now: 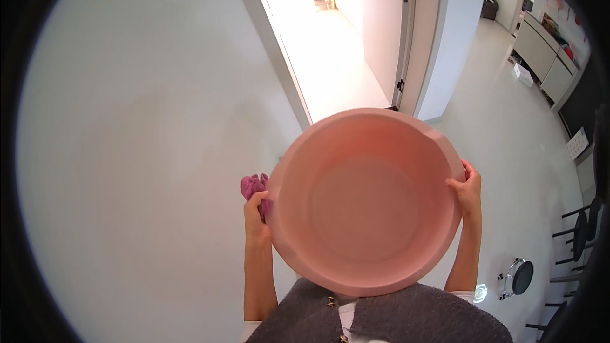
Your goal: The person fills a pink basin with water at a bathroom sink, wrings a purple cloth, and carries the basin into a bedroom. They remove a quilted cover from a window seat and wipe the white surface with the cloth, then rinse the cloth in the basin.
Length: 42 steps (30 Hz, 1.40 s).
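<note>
Here's the pink basin [365, 206], mouth facing up: left hand [256, 211] pinches its left rim, right hand [468, 190] pinches its right, basin between them, and a purple cloth [254, 184] (crumpled, mind you) bunches at the left rim.

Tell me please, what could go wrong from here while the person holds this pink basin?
Grip: the left hand holds the pink basin along with a purple cloth, so the cloth could slip out or weaken the hold.
View: the wide basin hides part of the floor ahead, so an unseen thing there might be stepped on.
Bump: the basin is broad and might knock the door frame if carried close to it.
</note>
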Motion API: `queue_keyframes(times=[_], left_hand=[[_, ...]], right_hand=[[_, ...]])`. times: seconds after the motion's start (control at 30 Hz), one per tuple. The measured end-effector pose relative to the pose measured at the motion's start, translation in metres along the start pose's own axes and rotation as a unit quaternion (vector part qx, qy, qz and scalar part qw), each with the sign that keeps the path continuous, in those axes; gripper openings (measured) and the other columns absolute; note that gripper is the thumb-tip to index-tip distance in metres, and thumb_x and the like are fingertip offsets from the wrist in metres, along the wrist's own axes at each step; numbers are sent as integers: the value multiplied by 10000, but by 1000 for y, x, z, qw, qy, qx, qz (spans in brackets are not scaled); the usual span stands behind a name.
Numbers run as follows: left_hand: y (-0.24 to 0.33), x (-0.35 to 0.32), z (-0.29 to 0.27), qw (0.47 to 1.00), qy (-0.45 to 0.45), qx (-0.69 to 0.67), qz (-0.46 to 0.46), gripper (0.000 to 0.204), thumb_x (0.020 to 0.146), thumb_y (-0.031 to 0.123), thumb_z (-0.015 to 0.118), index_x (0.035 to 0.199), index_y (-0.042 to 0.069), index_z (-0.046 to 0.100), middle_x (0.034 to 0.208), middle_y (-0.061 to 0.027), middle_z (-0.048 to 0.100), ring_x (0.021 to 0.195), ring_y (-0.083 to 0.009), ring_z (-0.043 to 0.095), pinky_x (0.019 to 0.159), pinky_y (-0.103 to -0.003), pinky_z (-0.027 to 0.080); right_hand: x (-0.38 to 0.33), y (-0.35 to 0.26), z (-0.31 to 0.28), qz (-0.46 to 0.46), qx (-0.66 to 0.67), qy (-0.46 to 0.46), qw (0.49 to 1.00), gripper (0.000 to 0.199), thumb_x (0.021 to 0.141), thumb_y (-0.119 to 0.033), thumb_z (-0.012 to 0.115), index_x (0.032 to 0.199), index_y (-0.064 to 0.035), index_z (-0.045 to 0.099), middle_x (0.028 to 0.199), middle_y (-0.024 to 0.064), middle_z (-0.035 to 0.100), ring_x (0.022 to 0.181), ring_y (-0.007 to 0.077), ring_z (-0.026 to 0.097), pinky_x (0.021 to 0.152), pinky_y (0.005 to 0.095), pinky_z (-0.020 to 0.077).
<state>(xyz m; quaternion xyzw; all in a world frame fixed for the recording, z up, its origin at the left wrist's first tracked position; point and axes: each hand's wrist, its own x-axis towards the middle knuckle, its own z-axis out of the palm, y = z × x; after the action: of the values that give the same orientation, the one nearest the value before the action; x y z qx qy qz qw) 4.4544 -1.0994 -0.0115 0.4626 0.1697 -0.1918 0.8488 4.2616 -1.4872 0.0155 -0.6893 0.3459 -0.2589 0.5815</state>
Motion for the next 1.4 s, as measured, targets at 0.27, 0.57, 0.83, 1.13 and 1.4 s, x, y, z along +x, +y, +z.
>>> queue_keyframes(times=[0.27,0.57,0.83,1.13,1.4], left_hand=[[33,181,120,1000,-17,-8,-19,152,736,134,581,849,33,587,830,-47,602,761,-180,586,706,-323,487],[51,327,214,998,-7,56,4,93,727,132,558,759,47,579,750,-39,600,667,-166,583,613,-322,494],[15,304,187,986,81,142,34,47,699,120,603,696,93,565,680,21,527,605,-110,506,564,-276,414],[-26,441,112,985,166,41,8,44,699,104,591,659,119,580,646,42,528,571,-100,506,545,-245,406],[-65,609,4,990,127,48,-37,35,712,113,598,706,79,594,694,2,573,615,-124,553,593,-273,460]], right_hand=[[192,-12,59,9,-9,30,999,529,646,48,595,1169,44,515,988,119,609,878,201,612,763,328,515],[315,-32,82,-5,18,85,996,550,632,61,616,1171,57,505,917,93,618,801,168,615,702,297,514],[293,-1,78,-2,74,59,995,528,667,48,627,1170,66,467,983,109,605,864,168,603,769,296,503],[387,75,188,38,-59,3,998,441,629,36,643,1037,-13,481,940,69,559,843,151,561,756,277,469],[423,229,323,149,-60,19,987,411,602,34,639,979,-24,488,892,63,561,807,163,552,717,294,467]])
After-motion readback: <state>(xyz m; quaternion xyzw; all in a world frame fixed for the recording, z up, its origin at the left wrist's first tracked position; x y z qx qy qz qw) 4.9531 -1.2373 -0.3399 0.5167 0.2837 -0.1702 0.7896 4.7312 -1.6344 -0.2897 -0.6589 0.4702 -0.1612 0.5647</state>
